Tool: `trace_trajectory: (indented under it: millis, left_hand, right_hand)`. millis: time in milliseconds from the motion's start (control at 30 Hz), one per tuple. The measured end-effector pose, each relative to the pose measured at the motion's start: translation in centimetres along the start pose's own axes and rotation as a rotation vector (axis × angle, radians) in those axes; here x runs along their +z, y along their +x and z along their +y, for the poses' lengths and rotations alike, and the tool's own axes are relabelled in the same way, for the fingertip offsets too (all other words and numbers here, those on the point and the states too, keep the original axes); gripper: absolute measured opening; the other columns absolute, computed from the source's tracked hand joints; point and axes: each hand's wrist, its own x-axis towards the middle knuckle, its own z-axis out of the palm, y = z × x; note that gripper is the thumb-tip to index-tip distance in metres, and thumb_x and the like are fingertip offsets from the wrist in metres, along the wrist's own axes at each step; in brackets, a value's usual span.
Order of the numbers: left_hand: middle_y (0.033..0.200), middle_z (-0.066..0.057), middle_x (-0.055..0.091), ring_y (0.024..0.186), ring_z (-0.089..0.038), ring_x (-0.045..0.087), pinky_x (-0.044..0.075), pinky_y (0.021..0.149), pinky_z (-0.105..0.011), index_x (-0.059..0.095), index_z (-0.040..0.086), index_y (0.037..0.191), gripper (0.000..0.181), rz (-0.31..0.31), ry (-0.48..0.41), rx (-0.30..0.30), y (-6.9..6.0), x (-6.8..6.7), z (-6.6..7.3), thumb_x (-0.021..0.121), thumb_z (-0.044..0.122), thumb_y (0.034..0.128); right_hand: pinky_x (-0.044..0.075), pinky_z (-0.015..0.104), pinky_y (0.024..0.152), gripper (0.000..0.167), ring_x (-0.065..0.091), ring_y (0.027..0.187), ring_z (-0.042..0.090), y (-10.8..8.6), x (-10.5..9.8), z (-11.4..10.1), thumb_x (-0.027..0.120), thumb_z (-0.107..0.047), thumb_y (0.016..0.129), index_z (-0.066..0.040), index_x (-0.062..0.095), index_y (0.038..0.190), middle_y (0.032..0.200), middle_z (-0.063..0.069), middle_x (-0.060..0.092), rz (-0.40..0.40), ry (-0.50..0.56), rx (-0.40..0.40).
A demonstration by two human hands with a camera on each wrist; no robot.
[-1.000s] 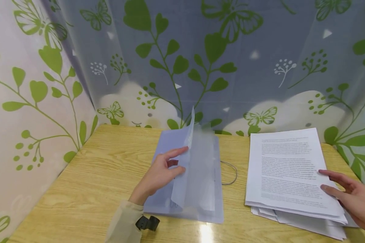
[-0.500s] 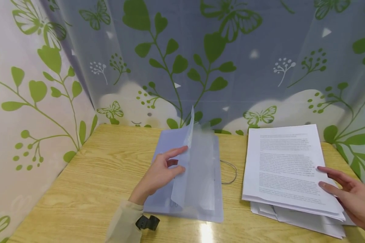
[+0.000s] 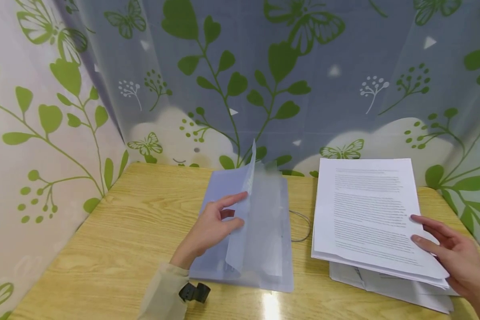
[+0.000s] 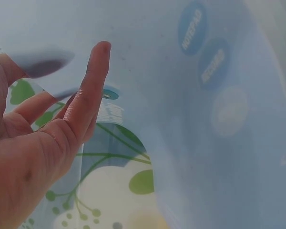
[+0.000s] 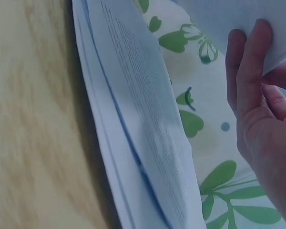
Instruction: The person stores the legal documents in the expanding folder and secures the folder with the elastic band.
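Near the middle of the table lies a translucent blue plastic folder (image 3: pixel 220 191), its upright flap (image 3: pixel 240 240) standing above clear sleeves (image 3: pixel 266 222). My left hand (image 3: pixel 210 226) touches this flap from the left, index finger and thumb extended against it. Round labels reading NOTEPAD (image 4: pixel 192 28) and RECORD (image 4: pixel 213 64) show on the plastic in the left wrist view. At the right, my right hand (image 3: pixel 456 253) pinches the right edge of a sheaf of printed paper (image 3: pixel 368 213), raised and tilted. Beneath it lie more loose papers (image 3: pixel 400 289), also seen in the right wrist view as a paper stack (image 5: pixel 133 114).
A thin grey cord loop (image 3: pixel 306 226) sticks out from the folder's right side. The wooden table (image 3: pixel 116 253) meets a patterned curtain (image 3: pixel 240 66) at the back and sides. A black band (image 3: pixel 194 293) is at my left cuff.
My right hand has lifted the printed sheaf and moved it left, off the papers beneath. The left hand and the folder have stayed in place.
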Motion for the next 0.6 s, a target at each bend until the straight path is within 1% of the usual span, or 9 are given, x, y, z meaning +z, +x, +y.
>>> trace_trajectory:
  millis: [133,267,367,467,533,600]
  left_hand:
    - [0.161,0.0,0.044,0.129,-0.035,0.057,0.05,0.076,-0.029,0.056,0.021,0.149,0.062,-0.005,0.001,0.001,0.1,0.0,-0.1,0.062,0.004,0.0889]
    - [0.16,0.0,0.044,0.13,-0.036,0.057,0.05,0.077,-0.029,0.056,0.022,0.149,0.062,-0.005,-0.004,-0.005,0.1,0.0,-0.1,0.062,0.005,0.0889]
    - [0.16,0.001,0.044,0.13,-0.035,0.057,0.049,0.075,-0.028,0.056,0.022,0.148,0.062,-0.003,-0.006,-0.01,0.1,0.0,-0.1,0.062,0.004,0.0887]
    - [0.16,0.002,0.044,0.128,-0.034,0.058,0.047,0.07,-0.026,0.056,0.023,0.148,0.063,-0.002,-0.005,-0.013,0.1,-0.1,-0.1,0.061,0.004,0.0887]
    - [0.16,0.002,0.044,0.127,-0.034,0.059,0.045,0.066,-0.025,0.056,0.023,0.148,0.063,-0.001,-0.006,-0.013,0.1,-0.1,-0.1,0.061,0.004,0.0887]
    - [0.16,0.002,0.045,0.127,-0.034,0.059,0.046,0.067,-0.026,0.056,0.023,0.148,0.062,-0.002,-0.006,-0.009,0.1,-0.1,-0.1,0.061,0.004,0.0888]
  right_hand:
    - [0.059,0.026,0.06,0.049,0.072,0.077,0.01,0.1,0.8,-0.4,0.059,0.007,0.097,-0.028,0.072,0.129,0.116,-0.026,0.069,0.002,-0.006,0.019]
    - [0.058,0.025,0.06,0.048,0.071,0.078,0.009,0.3,1.4,-0.5,0.059,0.007,0.097,-0.027,0.071,0.129,0.118,-0.026,0.068,-0.012,-0.009,-0.002]
    - [0.058,0.024,0.06,0.049,0.07,0.081,0.007,0.4,1.8,-0.5,0.059,0.007,0.097,-0.027,0.07,0.13,0.12,-0.027,0.067,-0.023,-0.017,-0.014]
    - [0.058,0.023,0.062,0.048,0.07,0.083,0.005,0.4,2.2,-0.4,0.059,0.006,0.097,-0.027,0.07,0.131,0.121,-0.029,0.066,-0.023,-0.023,-0.005]
    - [0.057,0.022,0.063,0.049,0.068,0.087,0.002,0.4,2.4,-0.3,0.059,0.006,0.097,-0.026,0.069,0.132,0.122,-0.028,0.067,-0.029,-0.023,-0.015]
    - [0.057,0.021,0.063,0.048,0.068,0.089,0.002,0.4,2.6,-0.3,0.06,0.006,0.097,-0.025,0.069,0.133,0.123,-0.027,0.067,-0.035,-0.021,-0.025]
